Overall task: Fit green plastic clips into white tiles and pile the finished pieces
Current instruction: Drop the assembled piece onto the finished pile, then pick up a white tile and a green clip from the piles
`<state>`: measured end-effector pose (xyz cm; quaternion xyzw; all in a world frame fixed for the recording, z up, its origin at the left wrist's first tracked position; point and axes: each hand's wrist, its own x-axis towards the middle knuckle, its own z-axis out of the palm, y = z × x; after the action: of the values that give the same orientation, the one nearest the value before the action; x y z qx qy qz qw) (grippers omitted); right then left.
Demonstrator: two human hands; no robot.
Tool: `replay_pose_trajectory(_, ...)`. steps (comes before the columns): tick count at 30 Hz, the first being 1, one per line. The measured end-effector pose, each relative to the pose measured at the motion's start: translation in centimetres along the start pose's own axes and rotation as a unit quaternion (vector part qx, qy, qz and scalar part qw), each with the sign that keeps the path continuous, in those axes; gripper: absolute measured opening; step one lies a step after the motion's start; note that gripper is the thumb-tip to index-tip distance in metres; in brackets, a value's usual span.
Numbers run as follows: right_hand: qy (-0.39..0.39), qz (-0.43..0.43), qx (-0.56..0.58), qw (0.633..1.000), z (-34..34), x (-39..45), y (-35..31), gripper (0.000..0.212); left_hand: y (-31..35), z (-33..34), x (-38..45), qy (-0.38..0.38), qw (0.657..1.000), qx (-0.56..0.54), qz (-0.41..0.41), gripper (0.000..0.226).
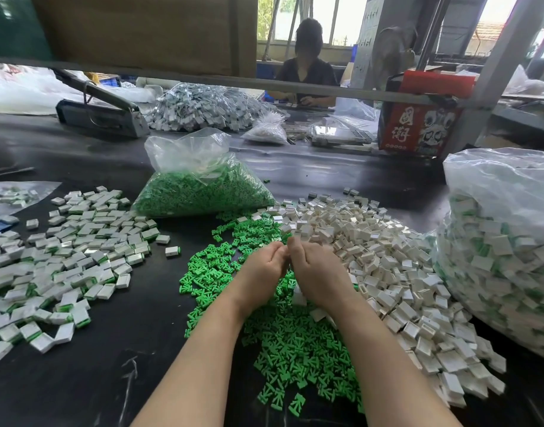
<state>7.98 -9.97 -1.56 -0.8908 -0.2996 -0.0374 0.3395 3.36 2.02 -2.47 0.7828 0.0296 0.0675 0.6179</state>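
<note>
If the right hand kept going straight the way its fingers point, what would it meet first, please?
Probably the heap of white tiles just beyond the right hand, though depth is hard to judge.

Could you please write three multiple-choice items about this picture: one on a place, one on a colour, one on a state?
1. Where does the pile of finished white tiles with green edges lie?
A. To the left of the hands
B. Inside the red printed carton
C. Behind the seated person

2. What colour are the loose plastic clips under the forearms?
A. Blue
B. Green
C. Grey

3. How is the clear plastic bag of green clips?
A. Knotted shut
B. Flat and empty
C. Open at the top, well filled

Answers: 1 A, the pile spreads over the dark table at the left. 2 B, they are bright green. 3 C, its mouth stands open above the clips.
</note>
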Motion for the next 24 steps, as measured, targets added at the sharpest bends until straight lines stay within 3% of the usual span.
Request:
replay_pose_trajectory(4,-0.007,0.042,-0.056,0.998,0.9,0.0,0.2,0.056,-0.4,0.6,0.3,0.013,0.995,0.096,0.015,0.032)
replay_pose_trajectory(15,0.008,0.045,-0.066,0.997,1.2,0.0,0.8,0.054,-1.0,1.0,0.8,0.010,0.990,0.141,0.024,0.033)
replay_pose_trajectory(24,-0.003,0.038,-0.045,0.998,0.9,0.0,0.6,0.052,-0.6,0.7,0.3,-0.008,0.996,0.087,0.024,0.031)
